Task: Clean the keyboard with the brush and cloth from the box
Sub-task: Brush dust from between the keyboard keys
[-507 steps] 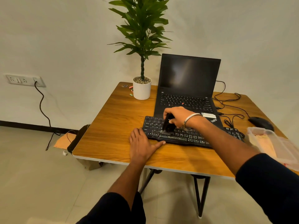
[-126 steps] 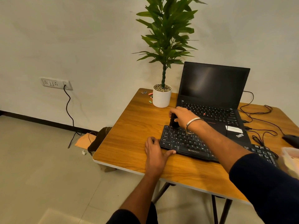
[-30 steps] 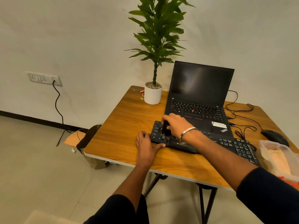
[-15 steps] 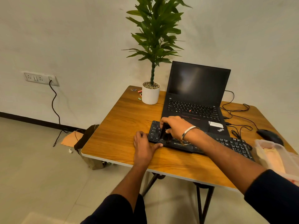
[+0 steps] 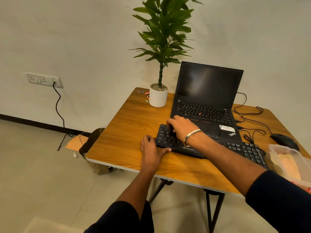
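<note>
A black keyboard (image 5: 242,148) lies across the wooden table (image 5: 124,132) in front of an open laptop (image 5: 207,98). My right hand (image 5: 183,127) grips a small dark brush (image 5: 172,132) and holds it down on the keys at the keyboard's left end; most of the brush is hidden under my fingers. My left hand (image 5: 151,152) rests flat on the table against the keyboard's left front corner, thumb along its front edge. A clear plastic box (image 5: 289,162) with a pale cloth (image 5: 286,167) inside stands at the right edge.
A white pot with a tall green plant (image 5: 158,97) stands at the back left of the table. A black mouse (image 5: 284,140) and loose cables (image 5: 249,118) lie at the right. A bag (image 5: 91,142) sits on the floor by the table's left edge.
My right hand with the brush has shifted slightly toward the far left keys. My left hand stays pressed at the keyboard's corner. The camera view has drifted.
</note>
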